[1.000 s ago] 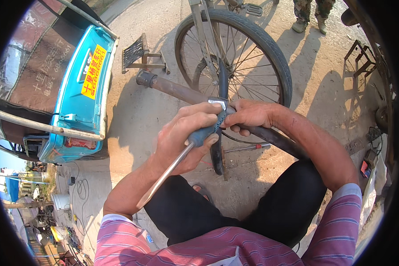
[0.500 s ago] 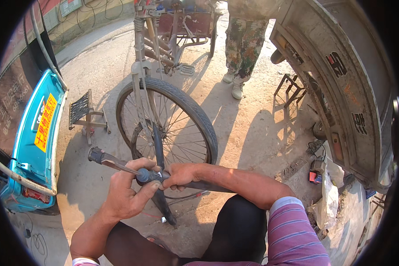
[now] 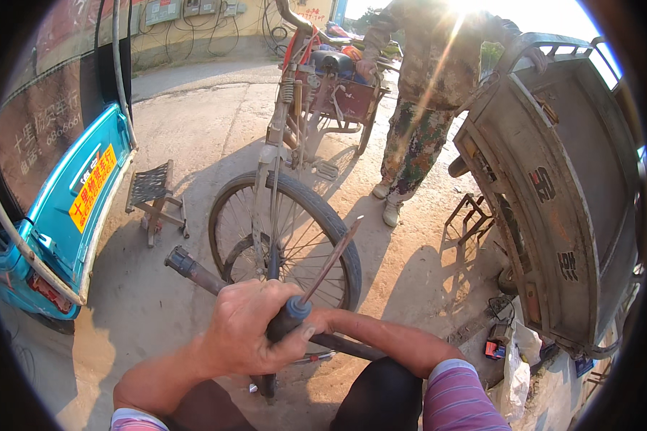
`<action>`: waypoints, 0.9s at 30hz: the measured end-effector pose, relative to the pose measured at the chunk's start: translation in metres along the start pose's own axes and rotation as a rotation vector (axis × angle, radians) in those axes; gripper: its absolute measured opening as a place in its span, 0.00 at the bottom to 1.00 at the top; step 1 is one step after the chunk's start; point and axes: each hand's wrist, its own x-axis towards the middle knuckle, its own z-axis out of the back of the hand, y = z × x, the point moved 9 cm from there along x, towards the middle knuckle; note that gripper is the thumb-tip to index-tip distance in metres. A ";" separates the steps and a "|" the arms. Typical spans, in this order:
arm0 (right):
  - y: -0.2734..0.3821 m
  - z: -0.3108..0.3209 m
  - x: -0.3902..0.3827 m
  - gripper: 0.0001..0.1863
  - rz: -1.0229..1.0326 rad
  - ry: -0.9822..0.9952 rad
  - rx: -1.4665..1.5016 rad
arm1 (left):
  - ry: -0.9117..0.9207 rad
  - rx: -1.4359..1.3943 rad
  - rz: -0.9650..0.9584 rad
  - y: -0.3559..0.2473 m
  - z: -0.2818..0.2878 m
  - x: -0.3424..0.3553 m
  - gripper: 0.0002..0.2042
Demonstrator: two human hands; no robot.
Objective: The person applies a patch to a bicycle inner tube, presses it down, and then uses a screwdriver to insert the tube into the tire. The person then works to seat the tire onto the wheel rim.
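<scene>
Two hands at work: our left hand (image 3: pixel 248 327) is clenched around a screwdriver (image 3: pixel 316 287) just before the bicycle wheel (image 3: pixel 284 241); our right hand (image 3: pixel 322 321), mostly hidden behind, we cannot tell.

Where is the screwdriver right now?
In the head view, centre-low: the left hand grips the screwdriver, shaft pointing up-right across the bicycle wheel.

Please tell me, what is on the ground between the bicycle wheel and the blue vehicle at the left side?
In the head view, a small folding stool stands on the bare ground between the bicycle wheel and the blue vehicle, touching neither.
</scene>
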 end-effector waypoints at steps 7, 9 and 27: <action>0.022 0.003 -0.013 0.17 -0.020 -0.031 -0.063 | 0.081 -0.034 0.283 0.048 0.006 -0.029 0.14; 0.026 0.001 -0.014 0.16 -0.026 -0.041 -0.066 | 0.205 0.012 0.480 0.073 -0.004 -0.040 0.13; 0.039 0.025 -0.017 0.27 -0.045 -0.264 -0.125 | 0.389 0.080 0.893 0.169 -0.040 -0.134 0.16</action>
